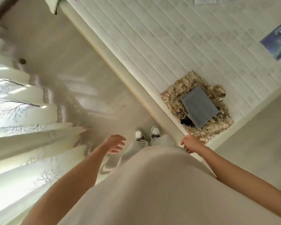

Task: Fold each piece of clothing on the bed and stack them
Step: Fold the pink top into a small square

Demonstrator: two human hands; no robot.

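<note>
A folded grey garment (199, 107) lies on top of a folded camouflage garment (172, 98) near the corner of the white quilted mattress (161, 38). A light blue garment (204, 0) shows at the top edge of the bed. My left hand (114, 143) hangs over the floor with loosely spread fingers, holding nothing. My right hand (191, 143) hovers at the mattress edge just below the stack, fingers loosely curled, nothing in it.
A blue printed label (277, 41) lies at the bed's right edge. Sheer curtains with a tree pattern (19, 120) hang to the left. My feet in white shoes (147, 134) stand on the pale floor beside the bed.
</note>
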